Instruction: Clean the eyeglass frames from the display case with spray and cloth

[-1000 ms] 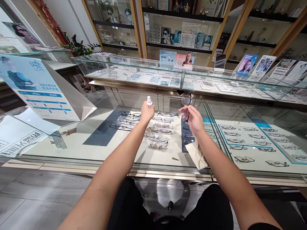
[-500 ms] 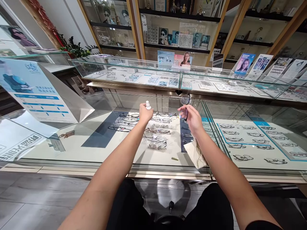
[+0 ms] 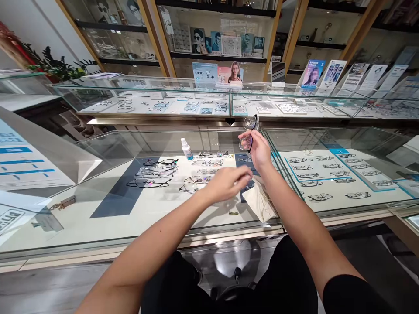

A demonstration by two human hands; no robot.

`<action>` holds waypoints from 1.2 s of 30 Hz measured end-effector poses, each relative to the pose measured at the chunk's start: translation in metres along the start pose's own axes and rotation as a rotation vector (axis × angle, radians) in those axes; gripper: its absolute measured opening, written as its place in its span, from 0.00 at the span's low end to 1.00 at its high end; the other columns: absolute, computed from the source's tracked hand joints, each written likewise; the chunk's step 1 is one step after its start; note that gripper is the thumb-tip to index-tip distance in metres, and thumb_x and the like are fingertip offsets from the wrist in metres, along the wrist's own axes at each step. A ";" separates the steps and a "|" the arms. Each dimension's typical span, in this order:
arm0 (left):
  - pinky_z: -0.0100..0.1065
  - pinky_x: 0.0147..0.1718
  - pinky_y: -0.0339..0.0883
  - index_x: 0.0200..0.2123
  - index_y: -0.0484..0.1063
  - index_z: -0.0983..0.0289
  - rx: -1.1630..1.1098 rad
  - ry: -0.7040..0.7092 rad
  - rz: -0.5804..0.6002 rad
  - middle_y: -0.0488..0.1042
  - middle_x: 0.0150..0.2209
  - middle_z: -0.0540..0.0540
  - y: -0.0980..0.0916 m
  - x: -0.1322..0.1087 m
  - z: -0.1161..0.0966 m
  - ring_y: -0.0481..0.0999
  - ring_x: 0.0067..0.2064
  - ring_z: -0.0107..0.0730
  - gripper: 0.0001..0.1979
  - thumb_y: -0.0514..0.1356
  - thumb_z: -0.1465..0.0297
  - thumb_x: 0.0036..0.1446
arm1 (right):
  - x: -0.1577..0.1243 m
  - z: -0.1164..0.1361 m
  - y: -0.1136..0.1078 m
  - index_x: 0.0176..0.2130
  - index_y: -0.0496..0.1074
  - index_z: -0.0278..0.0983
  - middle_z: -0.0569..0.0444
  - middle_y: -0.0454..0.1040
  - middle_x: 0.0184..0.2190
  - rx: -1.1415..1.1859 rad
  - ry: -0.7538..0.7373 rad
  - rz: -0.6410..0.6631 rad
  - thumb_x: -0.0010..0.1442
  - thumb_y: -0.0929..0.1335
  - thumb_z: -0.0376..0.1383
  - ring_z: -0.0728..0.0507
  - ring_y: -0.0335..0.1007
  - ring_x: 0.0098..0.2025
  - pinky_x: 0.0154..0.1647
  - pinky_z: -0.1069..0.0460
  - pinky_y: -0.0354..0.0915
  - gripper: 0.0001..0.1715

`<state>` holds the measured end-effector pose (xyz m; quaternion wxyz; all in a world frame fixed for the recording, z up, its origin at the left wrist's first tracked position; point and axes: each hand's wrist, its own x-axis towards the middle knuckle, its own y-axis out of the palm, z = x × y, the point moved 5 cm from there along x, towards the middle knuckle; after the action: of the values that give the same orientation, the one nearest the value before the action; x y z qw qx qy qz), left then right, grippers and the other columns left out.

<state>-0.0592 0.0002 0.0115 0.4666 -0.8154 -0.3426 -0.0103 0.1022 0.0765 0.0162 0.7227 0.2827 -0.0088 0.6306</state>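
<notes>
My right hand is raised over the glass counter, pinching a pair of eyeglasses turned on end, one lens above the fingers and the other below. Drops show on the lenses. My left hand is over the counter in front of the right wrist, its fingers loosely curled and apart, with nothing seen in them. Close to it, a cream cleaning cloth lies crumpled on the glass beneath my right forearm. A small white spray bottle stands upright on the glass, to the left of both hands.
Several eyeglass frames lie inside the glass display case, with more rows at the right. A folded sign stands on the left. Behind is another glass counter with leaflets, then shelves.
My left hand has let go of the bottle, leaving it standing on the glass, and moved right and nearer toward the cloth. My right hand still holds the eyeglasses. The view has shifted right.
</notes>
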 end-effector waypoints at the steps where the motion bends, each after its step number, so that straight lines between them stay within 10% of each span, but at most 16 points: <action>1: 0.38 0.41 0.65 0.53 0.79 0.56 0.017 0.024 0.120 0.84 0.38 0.53 0.015 0.000 -0.003 0.81 0.38 0.41 0.17 0.52 0.60 0.77 | 0.000 0.000 0.000 0.37 0.77 0.42 0.51 0.85 0.39 0.003 -0.006 0.005 0.64 0.76 0.53 0.47 0.72 0.33 0.32 0.52 0.67 0.18; 6: 0.38 0.42 0.67 0.64 0.78 0.55 0.163 0.130 0.372 0.86 0.51 0.56 0.057 -0.003 -0.007 0.85 0.51 0.46 0.20 0.56 0.61 0.76 | 0.000 -0.003 0.003 0.37 0.77 0.43 0.52 0.85 0.39 -0.041 0.005 0.018 0.65 0.75 0.55 0.47 0.72 0.33 0.32 0.52 0.67 0.19; 13: 0.37 0.35 0.61 0.35 0.80 0.61 0.130 0.055 0.304 0.84 0.37 0.55 0.055 0.001 0.000 0.81 0.36 0.38 0.15 0.61 0.60 0.73 | -0.002 -0.005 0.005 0.36 0.76 0.42 0.52 0.85 0.40 -0.054 0.009 0.016 0.63 0.75 0.57 0.47 0.71 0.33 0.32 0.52 0.66 0.22; 26: 0.33 0.33 0.68 0.37 0.76 0.61 -0.769 -0.404 -0.421 0.78 0.31 0.49 -0.003 0.011 0.050 0.75 0.29 0.28 0.18 0.76 0.63 0.45 | -0.008 0.003 0.010 0.37 0.75 0.43 0.52 0.85 0.40 -0.082 -0.017 0.032 0.65 0.74 0.59 0.47 0.72 0.33 0.34 0.51 0.67 0.23; 36: 0.31 0.33 0.69 0.40 0.71 0.60 -1.135 -0.545 -0.664 0.67 0.25 0.42 -0.041 0.011 0.083 0.70 0.28 0.25 0.24 0.74 0.65 0.39 | -0.015 0.005 0.019 0.36 0.77 0.43 0.52 0.84 0.38 -0.126 0.009 0.132 0.64 0.76 0.59 0.43 0.76 0.40 0.41 0.49 0.72 0.23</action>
<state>-0.0995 0.0836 -0.0010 -0.1603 -0.7585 -0.6193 -0.1246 0.0834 0.0617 0.0227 0.6959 0.2326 -0.0639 0.6764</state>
